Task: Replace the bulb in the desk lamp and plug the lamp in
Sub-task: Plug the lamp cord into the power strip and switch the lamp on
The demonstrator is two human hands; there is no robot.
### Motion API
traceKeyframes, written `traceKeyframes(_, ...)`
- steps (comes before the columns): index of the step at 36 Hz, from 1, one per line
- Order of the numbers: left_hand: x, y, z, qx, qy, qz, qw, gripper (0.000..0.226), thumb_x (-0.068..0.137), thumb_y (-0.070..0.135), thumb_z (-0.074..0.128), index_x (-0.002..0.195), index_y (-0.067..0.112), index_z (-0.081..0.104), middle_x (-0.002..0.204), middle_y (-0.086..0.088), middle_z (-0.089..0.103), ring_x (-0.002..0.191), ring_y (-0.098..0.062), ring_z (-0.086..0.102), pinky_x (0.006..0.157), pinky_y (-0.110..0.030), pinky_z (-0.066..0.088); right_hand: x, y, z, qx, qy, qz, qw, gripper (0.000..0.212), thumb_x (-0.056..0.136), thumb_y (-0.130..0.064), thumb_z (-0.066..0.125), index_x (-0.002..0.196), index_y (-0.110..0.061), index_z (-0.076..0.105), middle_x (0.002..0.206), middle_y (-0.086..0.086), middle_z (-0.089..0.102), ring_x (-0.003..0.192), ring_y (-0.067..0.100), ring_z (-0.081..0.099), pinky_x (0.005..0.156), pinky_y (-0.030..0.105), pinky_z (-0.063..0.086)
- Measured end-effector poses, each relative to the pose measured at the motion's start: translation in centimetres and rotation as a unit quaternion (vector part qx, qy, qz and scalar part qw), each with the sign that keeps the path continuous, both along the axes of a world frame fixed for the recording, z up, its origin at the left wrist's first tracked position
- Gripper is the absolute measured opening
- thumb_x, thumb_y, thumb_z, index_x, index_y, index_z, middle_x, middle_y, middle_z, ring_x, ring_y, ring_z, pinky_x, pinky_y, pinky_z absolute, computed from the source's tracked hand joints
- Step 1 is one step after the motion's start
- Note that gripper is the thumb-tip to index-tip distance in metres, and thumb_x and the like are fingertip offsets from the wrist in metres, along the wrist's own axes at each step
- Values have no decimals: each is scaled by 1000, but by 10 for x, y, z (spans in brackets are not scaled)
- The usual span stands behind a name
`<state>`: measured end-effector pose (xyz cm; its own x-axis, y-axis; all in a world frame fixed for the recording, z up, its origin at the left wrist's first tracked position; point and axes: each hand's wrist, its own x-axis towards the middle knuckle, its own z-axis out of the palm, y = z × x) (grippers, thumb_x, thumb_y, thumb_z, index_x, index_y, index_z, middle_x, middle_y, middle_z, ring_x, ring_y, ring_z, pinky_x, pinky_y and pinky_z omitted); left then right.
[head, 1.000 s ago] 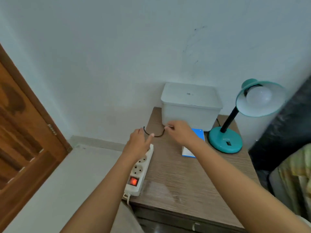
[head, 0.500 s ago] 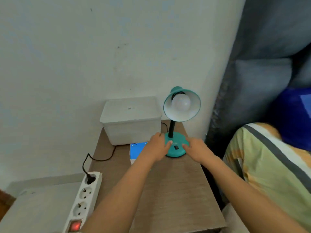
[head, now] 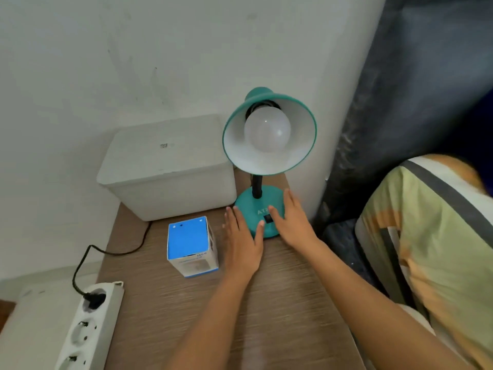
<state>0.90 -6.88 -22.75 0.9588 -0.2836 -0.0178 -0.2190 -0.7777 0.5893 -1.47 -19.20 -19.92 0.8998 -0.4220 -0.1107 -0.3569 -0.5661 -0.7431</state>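
Here, a wooden table (head: 280, 303) filled the lower centre of the frame. A white box (head: 170, 166) sat at centre left against the wall. Right of it stood a teal lamp (head: 269, 145), a white bulb (head: 267, 129) in its shade. Both hands lay flat with fingers spread, gripping nothing: the left hand (head: 242, 244) beside the lamp's base, the right hand (head: 292, 222) on it. A blue carton (head: 190, 244) stood left of them. At lower left, a black plug (head: 93, 299) sat in a power strip (head: 88, 329).

Lamp base (head: 257, 209): pale letters "ATP" are showing (the rest is running under the right hand (head: 292, 222)). Blue-topped box (head: 190, 247): print is reading too blurred.
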Motion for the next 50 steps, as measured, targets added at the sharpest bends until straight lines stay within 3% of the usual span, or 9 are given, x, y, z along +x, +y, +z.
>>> traceKeyframes(2,1,0,-5,11,-7,0,1000,76,95,54,28,149,10,-3,159,-8,-5,146,-21,-3,116,-32,-1,1,4,-10,-16,-11,-7,1000,72,96,-37,42,149,-5,5,160,11,4,147,22,8,117,29,7)
traceKeyframes(8,1,1,-12,26,-49,-9,998,87,85,65,10,148,7,-2,158,-10,-4,146,-19,-2,114,-27,-7,-2,6,-24,-64,-34,-2,997,72,97,-41,36,149,-7,0,160,10,0,148,21,3,121,36,9)
traceKeyframes(14,5,3,-24,40,-55,-13,998,87,83,66,4,149,9,-3,159,-9,-3,146,-20,0,114,-29,-4,-3,4,-26,-72,-19,19,997,70,98,-39,34,149,-6,-1,160,9,-4,148,18,-1,121,33,7)
traceKeyframes(22,5,2,-19,25,-51,-19,998,77,93,58,19,149,8,-1,158,-12,-1,146,-21,0,112,-26,-7,-6,6,-23,-75,-9,15,997,70,98,-45,29,150,-12,-3,160,1,-7,148,14,-1,120,40,17)
traceKeyframes(32,5,3,-19,20,-62,-22,998,88,82,65,4,148,6,1,158,-12,1,146,-19,-1,112,-24,-8,-8,7,-21,-82,-9,12,997,69,98,-44,29,150,-12,-3,160,1,-7,148,14,-1,119,40,18)
traceKeyframes(40,5,3,-17,16,-59,-26,998,79,90,57,16,148,7,1,158,-11,2,146,-18,0,113,-25,-7,-8,9,-22,-84,-13,8,996,70,97,-46,29,150,-14,-3,161,-1,-6,148,14,0,120,39,17)
traceKeyframes(50,3,2,-14,9,-27,-16,999,74,94,56,22,149,12,-1,159,-9,-1,146,-24,3,116,-31,0,-3,10,-22,-51,-57,-42,996,69,93,-41,46,148,-11,17,159,4,15,146,17,15,117,31,15)
